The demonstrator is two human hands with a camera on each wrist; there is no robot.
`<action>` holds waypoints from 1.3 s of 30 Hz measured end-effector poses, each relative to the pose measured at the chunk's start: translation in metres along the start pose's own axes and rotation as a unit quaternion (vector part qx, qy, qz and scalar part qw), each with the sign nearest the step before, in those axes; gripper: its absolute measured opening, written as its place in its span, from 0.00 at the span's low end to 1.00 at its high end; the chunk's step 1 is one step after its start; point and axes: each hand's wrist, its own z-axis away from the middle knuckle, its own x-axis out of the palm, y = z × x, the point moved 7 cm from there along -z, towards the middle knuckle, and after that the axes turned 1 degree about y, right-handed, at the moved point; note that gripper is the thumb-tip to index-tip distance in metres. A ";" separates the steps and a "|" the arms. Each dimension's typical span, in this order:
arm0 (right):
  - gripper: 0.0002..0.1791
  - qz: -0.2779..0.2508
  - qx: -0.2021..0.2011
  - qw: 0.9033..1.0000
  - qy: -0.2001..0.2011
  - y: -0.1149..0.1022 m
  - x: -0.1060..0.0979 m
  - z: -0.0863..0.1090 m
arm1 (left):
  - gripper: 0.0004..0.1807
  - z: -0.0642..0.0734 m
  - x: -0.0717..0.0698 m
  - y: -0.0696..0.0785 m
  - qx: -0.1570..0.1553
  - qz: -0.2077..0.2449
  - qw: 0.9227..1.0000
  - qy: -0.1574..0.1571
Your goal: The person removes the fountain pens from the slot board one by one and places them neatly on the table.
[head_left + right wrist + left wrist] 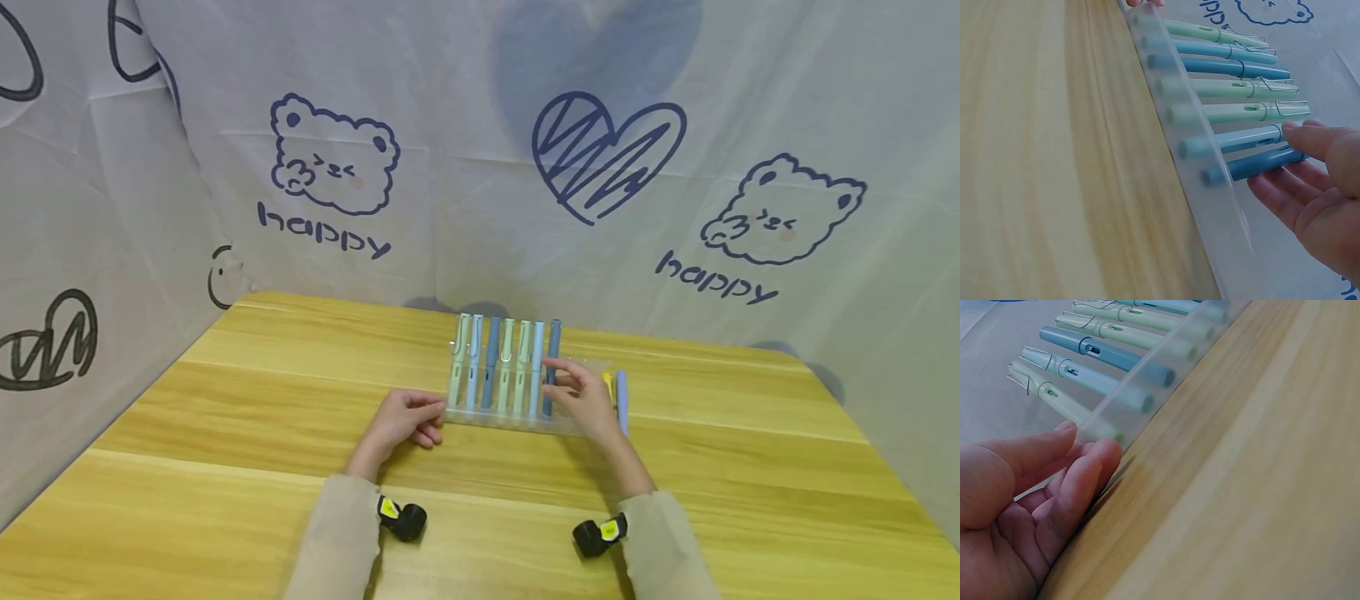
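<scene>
Right fingers [1279, 197] loosely hold a dark blue pen [1263, 164], left fingers [1077, 481] pinch the rack [1222, 237]; cloth [465, 208] reads "happy".

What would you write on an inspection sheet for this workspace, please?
Surface: table with wood-grain top.
Job's things: seven pens, green and blue, in one row in a clear holder.
Clutter: purple thing and yellow thing beside the right hand; kind unclear.
Hands: left hand pinches the holder's left corner; right hand is at the end dark blue pen, grip unclear.
Cables: nothing seen.
Surroundings: pale cloth printed with bears and hearts.
</scene>
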 end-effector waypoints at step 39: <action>0.19 0.023 0.023 0.983 0.181 -0.008 -0.067 0.004 | 0.15 -0.002 0.000 -0.003 -0.004 -0.007 1.000 0.007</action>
